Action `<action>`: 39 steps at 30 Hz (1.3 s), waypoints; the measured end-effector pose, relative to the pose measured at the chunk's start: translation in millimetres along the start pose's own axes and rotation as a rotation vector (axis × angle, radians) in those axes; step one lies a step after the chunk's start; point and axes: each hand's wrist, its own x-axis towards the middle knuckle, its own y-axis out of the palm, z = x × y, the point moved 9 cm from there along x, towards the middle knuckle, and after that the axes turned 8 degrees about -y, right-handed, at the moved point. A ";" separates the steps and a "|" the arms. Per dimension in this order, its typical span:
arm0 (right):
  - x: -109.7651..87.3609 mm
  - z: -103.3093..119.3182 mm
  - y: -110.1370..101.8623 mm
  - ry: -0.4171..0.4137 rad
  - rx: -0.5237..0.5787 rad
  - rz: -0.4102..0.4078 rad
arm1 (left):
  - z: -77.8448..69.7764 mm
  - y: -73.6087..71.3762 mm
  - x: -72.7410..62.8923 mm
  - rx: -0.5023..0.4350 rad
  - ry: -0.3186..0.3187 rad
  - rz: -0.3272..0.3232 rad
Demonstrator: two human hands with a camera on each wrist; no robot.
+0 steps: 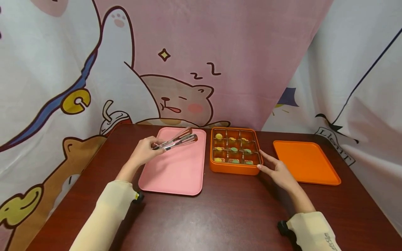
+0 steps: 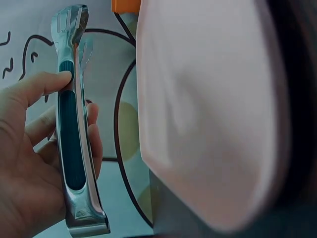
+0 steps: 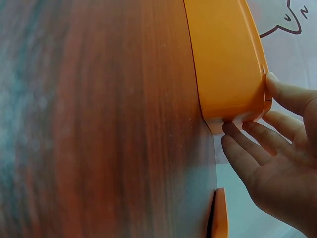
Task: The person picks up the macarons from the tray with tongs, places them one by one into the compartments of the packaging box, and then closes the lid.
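My left hand [image 1: 145, 150] holds a pair of metal tongs [image 1: 180, 139] over the upper part of a pink tray [image 1: 176, 174]. In the left wrist view the thumb presses the dark ribbed grip of the tongs [image 2: 72, 134], with fingers round the other side. My right hand [image 1: 276, 170] touches the right side of an orange box [image 1: 233, 169], its thumb at the front right corner of the rim. The box has a grid of compartments holding small yellow and green wrapped pieces [image 1: 233, 150]. In the right wrist view the fingertips [image 3: 233, 129] rest against the box's side.
An orange tray [image 1: 306, 162] lies flat to the right of the box. All of these stand on a dark reddish-brown table [image 1: 232, 216]. Behind it hangs a cloth [image 1: 245, 62] printed with cartoon animals.
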 end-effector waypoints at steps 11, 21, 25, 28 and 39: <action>-1.0 0.0 0.3 0.008 -0.015 0.001 | 34.5 -13.0 -15.2 0.048 -0.046 0.008; 0.6 0.8 0.6 0.009 0.002 0.004 | 60.8 -22.7 -29.3 0.052 -0.068 0.024; 0.3 0.7 0.1 0.002 -0.006 0.006 | 71.1 -24.3 -35.3 0.060 -0.078 0.038; 0.0 1.8 -0.6 -0.012 -0.017 0.003 | 79.3 -24.4 -39.1 0.073 -0.083 0.044; 0.7 1.2 0.1 -0.018 -0.006 0.008 | 101.8 -25.8 -50.2 0.088 -0.134 0.113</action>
